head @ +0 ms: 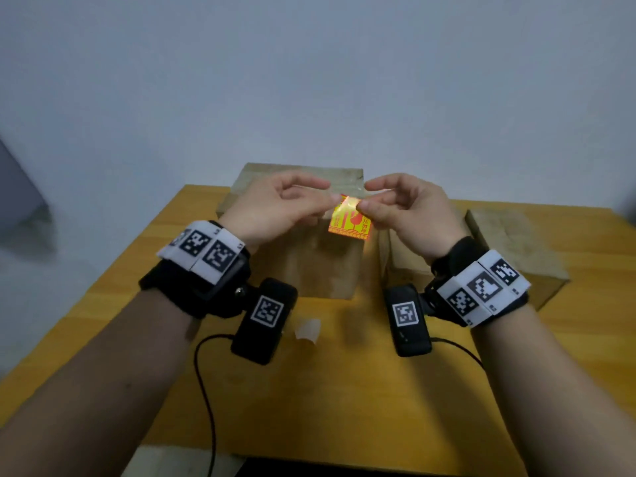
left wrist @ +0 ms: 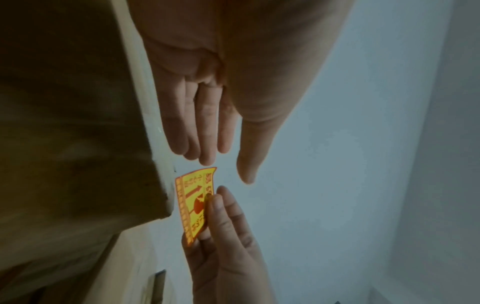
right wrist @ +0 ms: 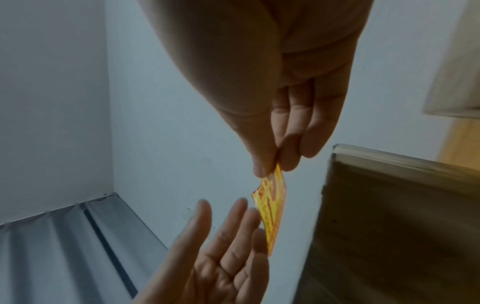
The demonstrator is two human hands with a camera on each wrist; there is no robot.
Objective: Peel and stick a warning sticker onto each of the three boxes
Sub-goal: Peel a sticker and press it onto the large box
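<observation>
A yellow and red warning sticker (head: 349,220) hangs in the air in front of the tall middle cardboard box (head: 303,270). My right hand (head: 364,201) pinches its upper edge between thumb and fingers; the right wrist view shows this pinch (right wrist: 272,166) above the sticker (right wrist: 270,209). My left hand (head: 323,197) is just left of the sticker, fingers straight and thumb apart, holding nothing (left wrist: 227,171). A second box (head: 402,256) stands right of the middle one. A third, low box (head: 516,246) lies at the far right.
The boxes stand on a yellow wooden table (head: 344,390) against a pale wall. A small piece of backing paper (head: 307,330) lies on the table between my wrists. A black cable (head: 203,373) trails off the near edge. A grey object (head: 20,187) is at the far left.
</observation>
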